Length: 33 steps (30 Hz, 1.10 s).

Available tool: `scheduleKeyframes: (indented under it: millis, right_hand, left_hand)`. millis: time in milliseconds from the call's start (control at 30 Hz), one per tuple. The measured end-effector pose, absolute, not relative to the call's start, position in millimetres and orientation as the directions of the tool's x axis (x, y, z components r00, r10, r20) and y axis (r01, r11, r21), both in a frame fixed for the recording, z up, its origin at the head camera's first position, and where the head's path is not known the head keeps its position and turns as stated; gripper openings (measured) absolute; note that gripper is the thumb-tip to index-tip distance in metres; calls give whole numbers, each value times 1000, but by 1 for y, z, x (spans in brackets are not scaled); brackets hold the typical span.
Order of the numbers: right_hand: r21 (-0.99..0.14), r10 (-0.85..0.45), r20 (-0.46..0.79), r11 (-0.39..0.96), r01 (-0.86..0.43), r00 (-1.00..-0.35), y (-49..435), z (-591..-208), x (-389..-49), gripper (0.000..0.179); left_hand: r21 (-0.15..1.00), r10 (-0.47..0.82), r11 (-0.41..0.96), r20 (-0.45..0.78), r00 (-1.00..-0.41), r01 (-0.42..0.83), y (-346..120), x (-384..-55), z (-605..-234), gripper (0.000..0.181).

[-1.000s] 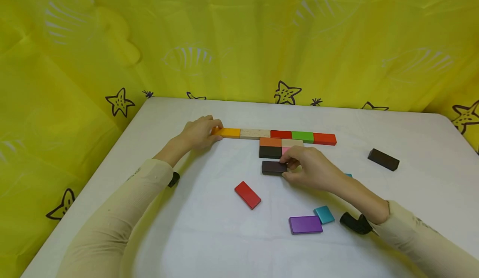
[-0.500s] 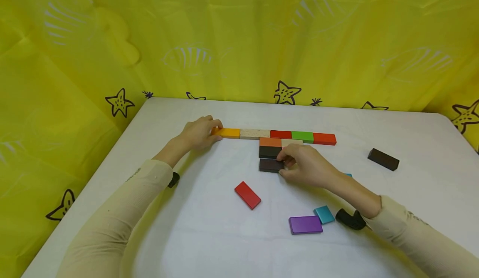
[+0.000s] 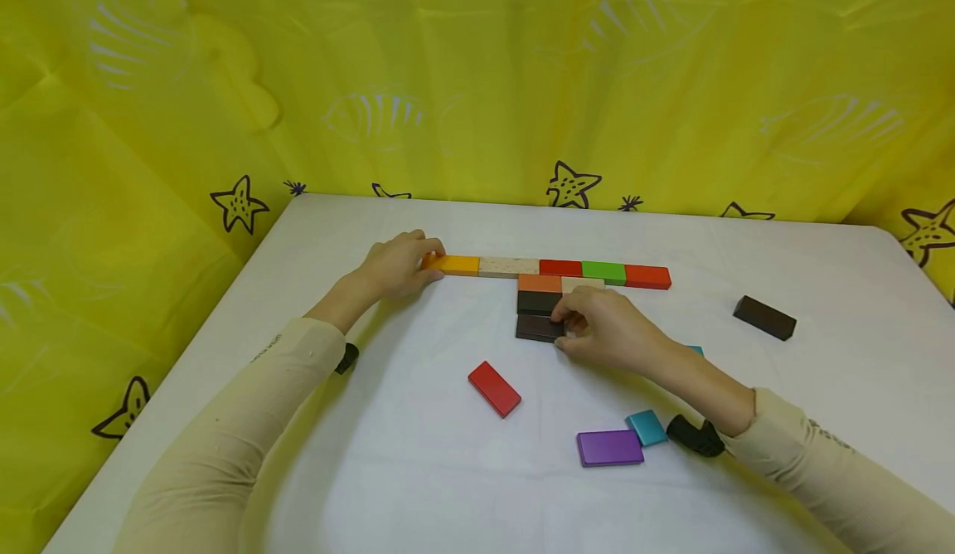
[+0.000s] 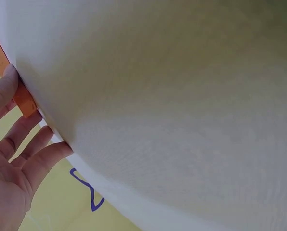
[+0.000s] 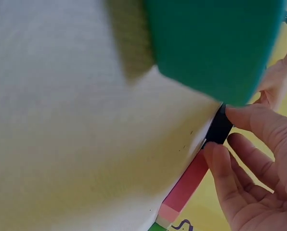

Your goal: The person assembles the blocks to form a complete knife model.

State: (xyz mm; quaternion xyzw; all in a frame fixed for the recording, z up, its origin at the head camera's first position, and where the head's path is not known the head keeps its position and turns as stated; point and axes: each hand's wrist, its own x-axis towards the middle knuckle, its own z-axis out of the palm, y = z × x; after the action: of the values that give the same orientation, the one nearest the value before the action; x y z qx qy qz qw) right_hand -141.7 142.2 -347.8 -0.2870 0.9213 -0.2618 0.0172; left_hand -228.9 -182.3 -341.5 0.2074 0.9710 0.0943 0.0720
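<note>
My left hand (image 3: 399, 265) pinches the left end of a yellow-orange block (image 3: 458, 265); in the left wrist view the orange block (image 4: 25, 98) lies between thumb and fingers. Rightward the row runs on with a speckled beige block (image 3: 509, 267), a red, a green (image 3: 603, 273) and another red block. Below it are an orange block (image 3: 539, 283), a beige one and a black one (image 3: 539, 303). My right hand (image 3: 608, 328) pinches the right end of a dark brown block (image 3: 539, 328), which lies along the black block's near side. A pink block (image 5: 186, 185) shows in the right wrist view.
On the white table (image 3: 418, 454) lie a loose red block (image 3: 494, 389), a purple block (image 3: 609, 449) touching a small teal one (image 3: 647, 428), and a dark block (image 3: 764, 318) at the right. Another blue piece is mostly hidden beneath the right forearm. A yellow curtain (image 3: 477, 81) hangs behind.
My right hand has moved the dark brown block away from me and slightly left, up to the black block's near side. My left hand has stayed on the yellow-orange block.
</note>
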Motion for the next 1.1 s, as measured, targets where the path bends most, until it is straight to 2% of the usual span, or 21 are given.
scheduleKeyframes:
  millis: [1100]
  right_hand:
    - [-446,-460,102,771,-454,-882,134,-345,-138,11]
  left_hand:
    - [212,409,900,-101,-907,382,-182,-230,-344,33]
